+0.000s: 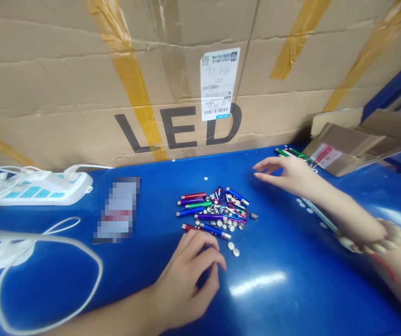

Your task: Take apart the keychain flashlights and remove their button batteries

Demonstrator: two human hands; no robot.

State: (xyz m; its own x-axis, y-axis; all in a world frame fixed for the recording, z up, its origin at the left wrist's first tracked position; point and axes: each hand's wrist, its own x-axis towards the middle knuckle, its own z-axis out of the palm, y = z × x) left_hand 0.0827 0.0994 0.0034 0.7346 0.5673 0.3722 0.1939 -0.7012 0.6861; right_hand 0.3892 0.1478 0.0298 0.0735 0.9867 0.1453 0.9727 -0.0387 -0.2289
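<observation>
My left hand (195,275) hovers low over the front edge of a pile, its fingers loosely bent and no object visible in them. Just beyond its fingertips are a blue penlight (215,231) and a red one (190,227), partly behind the hand. The pile also has purple, green and red penlights (193,196), coloured carabiner clips (233,213) and several button cells (232,227). Two button cells (233,249) lie loose just right of that hand. My right hand (287,172) is raised at the right, fingers apart and holding nothing, near green penlights (282,152).
A large cardboard box (81,93) marked LED stands along the back. An open small carton (347,144) sits at the right. At the left are a white power strip (43,189), a looped cable (99,275) and a blurred-out flat item (118,210) on the blue table (273,289).
</observation>
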